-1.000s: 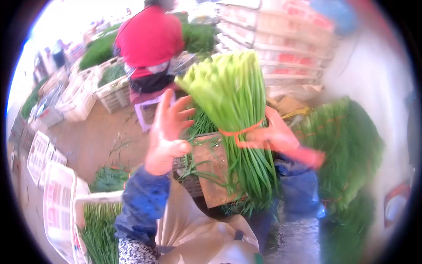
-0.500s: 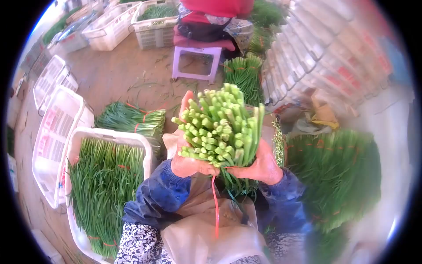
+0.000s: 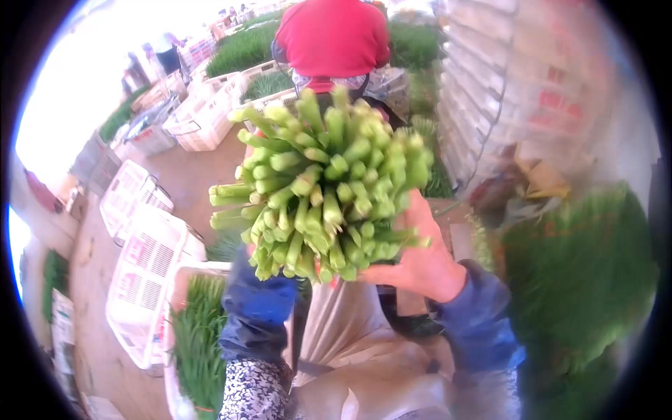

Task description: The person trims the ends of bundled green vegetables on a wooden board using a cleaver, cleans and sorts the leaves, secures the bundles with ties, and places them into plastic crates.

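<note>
A thick bunch of green stalks is held up in front of me, its cut ends facing the camera. My right hand wraps round the bunch from the right side, thumb beneath the stalk ends. My left hand is almost wholly hidden behind the bunch; only the blue sleeve below it shows clearly, so its fingers cannot be made out. The leaves of the bunch are out of sight behind the stalk ends.
A person in a red top sits ahead. White crates stand at the left, one crate holding greens. Stacked crates rise at the right, above a heap of greens. A tan apron covers my lap.
The bunch has come up closer to the camera, its cut ends spread larger in view. My left hand has gone out of sight behind it. The view has tilted up toward the person.
</note>
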Motion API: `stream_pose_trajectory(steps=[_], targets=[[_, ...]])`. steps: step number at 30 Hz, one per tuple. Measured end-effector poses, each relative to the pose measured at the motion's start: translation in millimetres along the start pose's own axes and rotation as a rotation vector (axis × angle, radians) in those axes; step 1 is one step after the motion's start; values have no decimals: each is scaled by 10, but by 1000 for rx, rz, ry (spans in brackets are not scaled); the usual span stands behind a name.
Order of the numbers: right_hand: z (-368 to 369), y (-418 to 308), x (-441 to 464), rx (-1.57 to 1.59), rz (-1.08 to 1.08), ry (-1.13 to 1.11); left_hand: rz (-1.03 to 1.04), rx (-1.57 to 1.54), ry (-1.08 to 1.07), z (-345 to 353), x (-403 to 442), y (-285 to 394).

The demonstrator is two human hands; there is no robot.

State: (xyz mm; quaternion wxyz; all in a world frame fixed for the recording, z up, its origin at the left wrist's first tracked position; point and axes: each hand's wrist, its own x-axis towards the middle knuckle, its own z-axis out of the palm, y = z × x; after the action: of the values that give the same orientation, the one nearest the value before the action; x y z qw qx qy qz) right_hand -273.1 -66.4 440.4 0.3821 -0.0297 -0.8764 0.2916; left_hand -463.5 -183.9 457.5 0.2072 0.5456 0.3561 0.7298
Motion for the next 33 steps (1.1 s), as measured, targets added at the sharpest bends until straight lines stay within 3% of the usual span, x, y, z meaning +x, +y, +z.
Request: stream_pose_trajectory(steps=[3,6,8,10,13,15,16,18,19,22,24,25,28,33], targets=[[230,-76,-352,642,293,23,-233,211,-307,-133,-63,240],[505,-184,-783,1307,577,94,-697,276,-564,-97,-361,153],[702,-163,-1107,1225,542,161,-667,258,-508,-163,-809,-89],[787,-105,-1372,1206,589,255,-712,444,-361,-97,-1151,-170],[916,12,-1647,976,573,337,-578,468,-109,259,-1507,-205],[847,71,-1658,843,521,306,-449,889,-275,311,-1605,-347],[795,101,-1615,700,441,269,-372,1017,-267,332,-1580,-435],[779,152,-1688,801,493,294,-277,1185,-220,345,-1551,-593],[646,174,-1701,755,494,165,-287,1159,-199,331,-1546,-609],[382,311,-1847,657,451,100,-403,940,-64,347,-1553,-655],[342,511,-1943,862,695,177,-431,881,-19,345,-1568,-667],[266,506,-1835,783,771,287,-438,863,-1,349,-1575,-671],[205,577,-1716,894,807,360,-456,823,31,355,-1594,-687],[60,529,-1557,770,607,201,-479,751,97,361,-1615,-696]])
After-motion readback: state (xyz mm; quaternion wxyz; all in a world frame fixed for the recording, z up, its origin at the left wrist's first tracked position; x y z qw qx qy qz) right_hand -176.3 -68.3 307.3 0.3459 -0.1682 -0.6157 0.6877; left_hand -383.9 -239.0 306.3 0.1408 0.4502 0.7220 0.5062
